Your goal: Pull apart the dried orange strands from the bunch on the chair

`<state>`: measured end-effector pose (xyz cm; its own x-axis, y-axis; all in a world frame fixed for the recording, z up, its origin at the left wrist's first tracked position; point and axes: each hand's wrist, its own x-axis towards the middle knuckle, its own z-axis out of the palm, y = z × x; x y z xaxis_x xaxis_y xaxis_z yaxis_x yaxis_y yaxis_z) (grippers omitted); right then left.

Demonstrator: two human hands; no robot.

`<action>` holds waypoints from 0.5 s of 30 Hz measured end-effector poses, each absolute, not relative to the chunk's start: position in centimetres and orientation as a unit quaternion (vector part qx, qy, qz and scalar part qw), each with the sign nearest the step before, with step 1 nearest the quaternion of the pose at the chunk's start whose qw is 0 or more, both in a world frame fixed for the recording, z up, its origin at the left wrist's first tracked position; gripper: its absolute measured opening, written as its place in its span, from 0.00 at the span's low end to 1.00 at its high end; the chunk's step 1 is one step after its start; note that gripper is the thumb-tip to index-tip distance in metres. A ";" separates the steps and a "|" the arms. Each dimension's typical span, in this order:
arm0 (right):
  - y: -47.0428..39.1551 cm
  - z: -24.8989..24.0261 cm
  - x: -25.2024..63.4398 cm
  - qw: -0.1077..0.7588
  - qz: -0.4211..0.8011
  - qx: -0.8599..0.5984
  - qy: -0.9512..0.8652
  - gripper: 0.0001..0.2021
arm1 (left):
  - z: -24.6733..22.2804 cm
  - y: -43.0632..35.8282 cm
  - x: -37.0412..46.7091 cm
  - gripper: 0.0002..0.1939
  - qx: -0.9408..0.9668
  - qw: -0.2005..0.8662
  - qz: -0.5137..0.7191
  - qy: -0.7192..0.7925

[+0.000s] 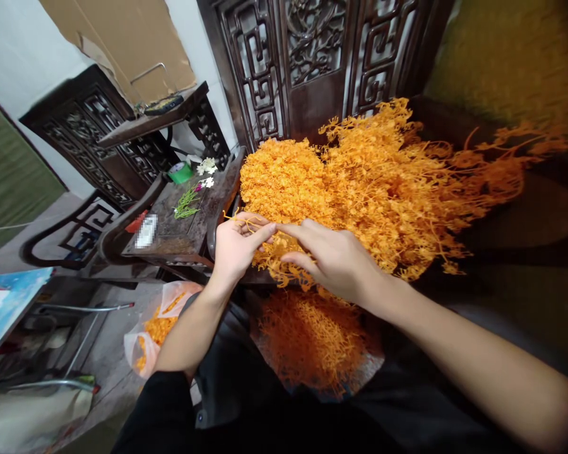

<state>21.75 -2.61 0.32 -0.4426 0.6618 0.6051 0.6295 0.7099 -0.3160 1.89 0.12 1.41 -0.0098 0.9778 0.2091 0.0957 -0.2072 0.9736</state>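
Note:
A large heap of orange plastic sprigs (369, 183) lies on the dark wooden seat in front of me. My left hand (240, 243) is at the heap's near left edge, its thumb and fingers pinched on a thin orange sprig (247, 221) that sticks out past the fingers. Just to the right, my right hand (334, 255) reaches in over the heap, and its index fingertip meets the left thumb tip. Its thumb is apart from the fingers, and nothing is visible between them. More orange pieces (312, 334) lie below the hands in a clear plastic bag.
On a dark side table (163, 217) at left are green tape (180, 172), white flowers (207, 166) and green stems (186, 203). A plastic bag with orange pieces (158, 328) stands on the floor. A blue folding table (14, 302) is at far left. Carved wood panels rise behind.

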 end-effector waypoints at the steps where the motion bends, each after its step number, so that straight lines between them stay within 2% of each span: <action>1: -2.6 0.0 21.6 0.350 -0.014 -0.394 -0.850 0.25 | 1.3 0.0 2.1 0.15 0.563 0.425 0.530 0.470; 3: -2.5 -0.6 21.2 0.343 -0.070 -0.407 -0.844 0.23 | 1.2 0.0 2.4 0.16 0.557 0.447 0.528 0.459; 6: -3.1 -1.1 20.7 0.424 -0.086 -0.323 -0.842 0.20 | 1.0 0.7 2.4 0.16 0.540 0.442 0.551 0.457; 8: -4.1 -0.8 20.5 0.483 -0.027 -0.203 -0.851 0.17 | 1.2 1.7 1.9 0.17 0.505 0.424 0.595 0.460; 10: -5.1 -0.2 20.3 0.507 0.057 -0.136 -0.849 0.15 | 1.5 2.6 1.2 0.18 0.469 0.428 0.630 0.447; 15: -5.2 1.4 20.6 0.562 0.321 -0.294 -0.703 0.08 | 2.2 2.6 0.5 0.20 0.470 0.465 0.638 0.395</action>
